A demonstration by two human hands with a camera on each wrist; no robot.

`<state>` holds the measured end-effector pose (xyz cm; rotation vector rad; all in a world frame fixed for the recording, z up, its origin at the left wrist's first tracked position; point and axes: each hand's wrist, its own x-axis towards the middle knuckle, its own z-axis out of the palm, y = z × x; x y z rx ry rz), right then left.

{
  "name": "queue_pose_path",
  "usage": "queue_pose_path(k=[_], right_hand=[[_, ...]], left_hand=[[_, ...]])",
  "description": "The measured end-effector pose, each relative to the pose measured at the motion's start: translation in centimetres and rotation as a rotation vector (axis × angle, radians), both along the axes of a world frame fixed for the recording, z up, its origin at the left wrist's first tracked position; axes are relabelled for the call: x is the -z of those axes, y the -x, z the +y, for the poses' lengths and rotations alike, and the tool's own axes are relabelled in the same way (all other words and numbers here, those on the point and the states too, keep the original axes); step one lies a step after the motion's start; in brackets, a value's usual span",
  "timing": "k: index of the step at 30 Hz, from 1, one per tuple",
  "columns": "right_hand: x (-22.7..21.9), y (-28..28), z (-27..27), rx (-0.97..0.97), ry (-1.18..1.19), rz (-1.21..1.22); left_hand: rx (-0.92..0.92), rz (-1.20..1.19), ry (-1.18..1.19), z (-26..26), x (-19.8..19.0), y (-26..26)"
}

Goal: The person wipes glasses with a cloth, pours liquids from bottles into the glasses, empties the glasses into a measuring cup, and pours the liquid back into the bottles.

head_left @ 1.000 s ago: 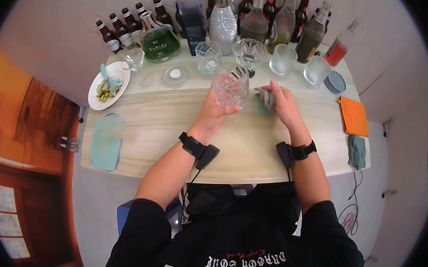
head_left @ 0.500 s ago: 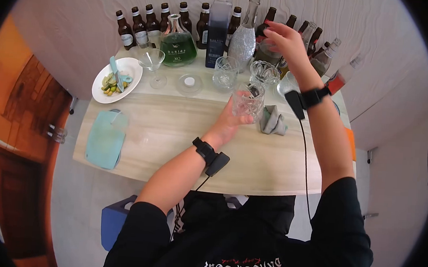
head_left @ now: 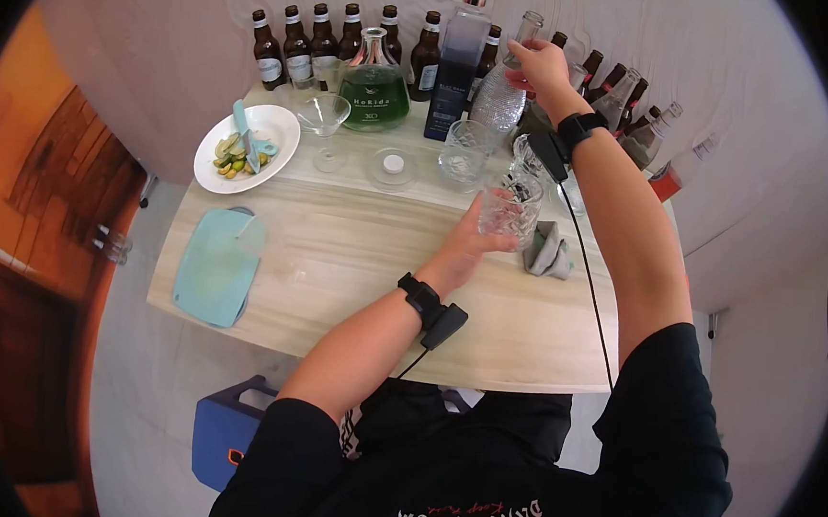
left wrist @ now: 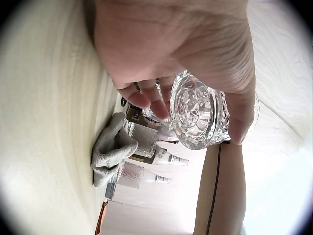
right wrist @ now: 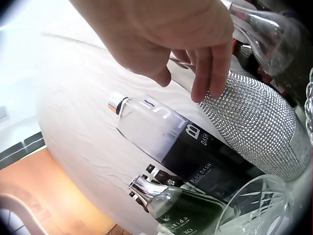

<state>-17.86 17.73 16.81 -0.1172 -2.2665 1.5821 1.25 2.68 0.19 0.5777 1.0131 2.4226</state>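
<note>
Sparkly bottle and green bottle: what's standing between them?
In the head view, a tall square bottle stands between the green bottle and sparkly bottle, with brown bottles farther back.

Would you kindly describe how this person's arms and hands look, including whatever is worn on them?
The left hand and right hand are ungloved. Each wrist has a black strap carrying a black boxy device with a thin black cable. Short black sleeves leave the forearms bare.
</note>
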Motion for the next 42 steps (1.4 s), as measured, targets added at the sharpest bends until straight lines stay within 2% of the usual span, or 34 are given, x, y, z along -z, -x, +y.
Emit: queue_pose_path(k=[7, 9, 13, 15, 18, 20, 24, 25, 26, 29, 32, 36, 38, 40, 42], right_hand=[[-0.4, -0.4, 0.1, 0.052, -0.190, 0.031], [-0.9, 0.5, 1.0, 0.061, -0.280, 0.153], [-7.1, -1.6, 1.3, 0.048, -0.304, 0.187], [-10.5, -1.9, 1.4, 0.111, -0.225, 0.473], [-15.8, -4.9, 2.0, 0.097, -0.238, 0.538], [-18.5, -5.1, 4.2, 0.005, -0.352, 0.766], [-21.6, -11.8, 3.4, -0.014, -0.249, 0.792], [-21.8, -13.5, 3.1, -0.097, -0.162, 0.742], [-21.6, -15.1, 3.1, -0.178, -0.075, 0.690], [-20.0, -18.4, 4.1, -0.235, -0.086, 0.578], [-16.5, -20.6, 5.6, -0.367, -0.130, 0.390], [-11.3, -24.2, 5.1, -0.512, -0.193, 0.108], [-8.8, -25.6, 5.4, -0.530, -0.273, -0.025], [-5.8, -26.8, 5.4, -0.571, -0.181, -0.168], [-3.7, -27.8, 5.8, -0.581, -0.210, -0.335]], left_hand=[[0.005, -0.020, 0.002, 0.1, -0.1, 0.0], [0.011, -0.016, 0.003, 0.2, 0.0, 0.1], [0.029, -0.019, 0.006, 0.3, 0.1, 0.0], [0.040, -0.017, 0.006, 0.4, 0.2, 0.0], [0.045, 0.008, 0.010, 0.5, 0.5, 0.2], [0.053, 0.016, -0.001, 0.5, 0.7, 0.2], [0.045, 0.023, 0.007, 0.4, 0.4, 0.1], [0.044, 0.023, 0.010, 0.4, 0.5, 0.2], [0.045, 0.022, 0.013, 0.4, 0.5, 0.2], [0.047, 0.023, 0.014, 0.4, 0.5, 0.0], [0.051, 0.045, -0.002, 0.4, 0.2, -0.2], [0.057, 0.082, 0.049, 0.2, 0.0, -0.5], [0.011, 0.185, 0.049, 0.6, 0.4, -0.3], [-0.002, 0.205, 0.057, 0.7, 0.7, -0.1], [-0.016, 0.226, 0.062, 0.8, 0.7, -0.2]])
